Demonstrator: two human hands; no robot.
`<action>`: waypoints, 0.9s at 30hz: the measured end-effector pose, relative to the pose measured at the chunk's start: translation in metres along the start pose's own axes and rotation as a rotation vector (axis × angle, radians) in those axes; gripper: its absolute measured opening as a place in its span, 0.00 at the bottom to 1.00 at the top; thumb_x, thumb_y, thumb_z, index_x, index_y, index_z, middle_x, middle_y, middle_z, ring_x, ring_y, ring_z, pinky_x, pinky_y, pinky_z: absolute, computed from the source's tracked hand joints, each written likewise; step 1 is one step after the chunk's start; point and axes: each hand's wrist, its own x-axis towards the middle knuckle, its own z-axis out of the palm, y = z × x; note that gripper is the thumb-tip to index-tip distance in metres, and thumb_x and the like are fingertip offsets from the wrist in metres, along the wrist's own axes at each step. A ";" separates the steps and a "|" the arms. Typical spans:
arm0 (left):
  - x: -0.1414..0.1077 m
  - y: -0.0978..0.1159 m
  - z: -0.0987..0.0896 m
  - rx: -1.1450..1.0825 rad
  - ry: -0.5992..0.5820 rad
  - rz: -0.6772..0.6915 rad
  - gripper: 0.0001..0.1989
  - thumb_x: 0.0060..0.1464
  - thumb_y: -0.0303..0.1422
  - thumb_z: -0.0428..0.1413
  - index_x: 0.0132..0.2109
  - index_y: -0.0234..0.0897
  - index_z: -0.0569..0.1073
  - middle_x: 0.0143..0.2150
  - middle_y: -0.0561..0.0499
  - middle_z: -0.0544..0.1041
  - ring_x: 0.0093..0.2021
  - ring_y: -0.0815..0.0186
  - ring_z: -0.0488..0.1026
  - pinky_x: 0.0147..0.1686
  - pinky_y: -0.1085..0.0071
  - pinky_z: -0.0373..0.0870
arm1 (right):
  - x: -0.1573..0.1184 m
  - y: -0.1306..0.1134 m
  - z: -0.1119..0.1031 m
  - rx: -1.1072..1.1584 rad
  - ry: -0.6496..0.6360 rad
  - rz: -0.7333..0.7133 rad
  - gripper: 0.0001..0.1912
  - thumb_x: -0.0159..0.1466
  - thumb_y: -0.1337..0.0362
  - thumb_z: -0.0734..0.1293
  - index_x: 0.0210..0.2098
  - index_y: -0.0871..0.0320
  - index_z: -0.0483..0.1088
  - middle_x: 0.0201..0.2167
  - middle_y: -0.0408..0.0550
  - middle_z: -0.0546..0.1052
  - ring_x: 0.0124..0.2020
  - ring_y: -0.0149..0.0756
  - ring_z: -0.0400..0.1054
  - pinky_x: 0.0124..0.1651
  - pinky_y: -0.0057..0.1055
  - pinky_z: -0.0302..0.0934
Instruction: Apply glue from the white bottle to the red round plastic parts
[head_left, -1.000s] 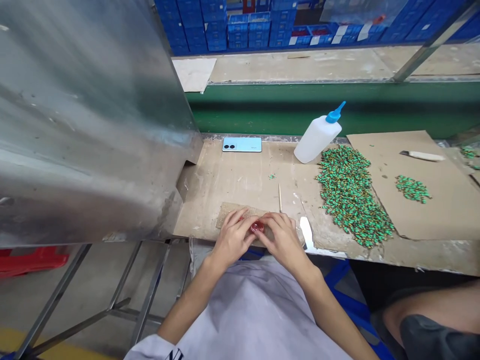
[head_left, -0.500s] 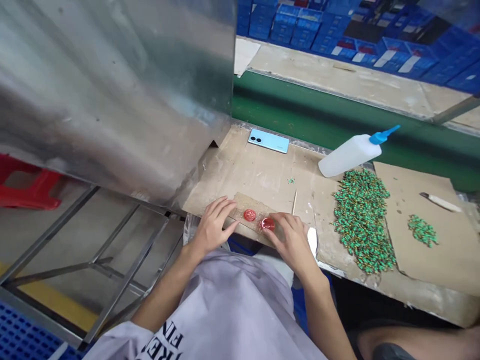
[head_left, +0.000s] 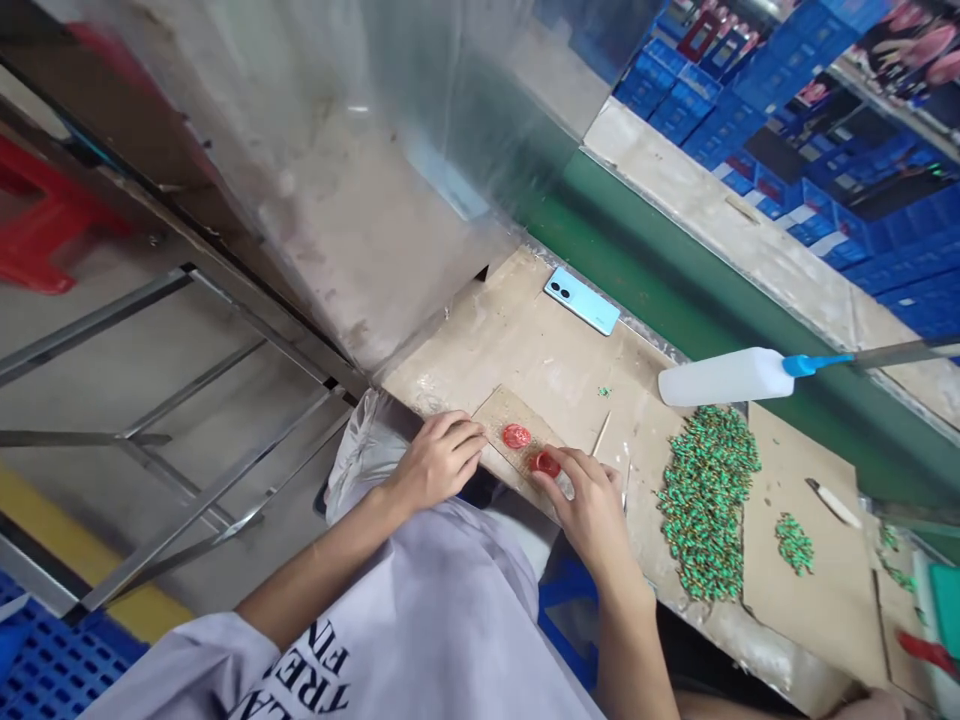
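A small strip of brown cardboard (head_left: 497, 407) lies at the front edge of the worktable. On it rests a red round disc (head_left: 517, 436) with a textured face. My right hand (head_left: 589, 500) pinches a red round cap-like piece (head_left: 546, 464) between thumb and fingertips, tilted at the strip's right part. At the strip's left end my left hand (head_left: 439, 460) has its fingers curled together against the cardboard edge; its thumb is mostly hidden. A thin wooden stick (head_left: 601, 433) lies just beyond my right hand.
Behind lie a light-blue phone (head_left: 582, 301) and a leaning white squeeze bottle (head_left: 724, 378) with a blue nozzle. Rightward are a heap of small green pieces (head_left: 709, 505), a smaller pile (head_left: 794, 545) and a knife (head_left: 834, 502). A metal panel (head_left: 360, 200) bounds the left.
The camera view has tilted and turned. My left fingers have drawn closer together at the strip's end. The red piece in my right hand is now tipped up more.
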 end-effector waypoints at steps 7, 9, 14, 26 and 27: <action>-0.002 -0.001 0.001 0.021 0.002 -0.006 0.09 0.67 0.27 0.55 0.50 0.35 0.79 0.52 0.48 0.82 0.53 0.56 0.70 0.53 0.57 0.71 | -0.004 0.006 0.003 0.049 -0.024 0.026 0.28 0.74 0.40 0.56 0.55 0.54 0.73 0.50 0.50 0.81 0.49 0.44 0.75 0.49 0.40 0.55; -0.002 -0.001 0.001 0.022 -0.005 -0.009 0.09 0.67 0.27 0.56 0.50 0.35 0.79 0.52 0.49 0.82 0.53 0.56 0.70 0.52 0.58 0.70 | -0.004 0.008 0.005 0.057 -0.024 0.039 0.29 0.73 0.40 0.56 0.55 0.54 0.74 0.50 0.51 0.81 0.49 0.45 0.76 0.49 0.41 0.55; -0.001 0.000 0.001 0.013 -0.024 -0.015 0.09 0.67 0.26 0.55 0.49 0.35 0.79 0.52 0.50 0.81 0.54 0.56 0.69 0.54 0.58 0.69 | -0.005 0.009 0.005 0.106 -0.026 0.061 0.28 0.73 0.40 0.57 0.55 0.53 0.74 0.50 0.50 0.81 0.50 0.46 0.75 0.48 0.41 0.57; -0.003 0.001 0.000 0.026 -0.018 -0.024 0.08 0.66 0.26 0.56 0.48 0.35 0.79 0.52 0.50 0.81 0.54 0.56 0.69 0.55 0.58 0.69 | -0.004 0.009 0.006 0.109 -0.009 0.069 0.29 0.72 0.38 0.58 0.55 0.53 0.75 0.49 0.51 0.81 0.50 0.47 0.74 0.50 0.42 0.59; -0.003 0.001 0.001 0.026 -0.019 -0.024 0.08 0.66 0.26 0.56 0.48 0.35 0.79 0.52 0.50 0.81 0.54 0.56 0.69 0.55 0.58 0.69 | -0.004 0.008 0.006 0.110 -0.007 0.068 0.30 0.72 0.38 0.58 0.55 0.53 0.75 0.49 0.51 0.81 0.49 0.47 0.74 0.50 0.43 0.59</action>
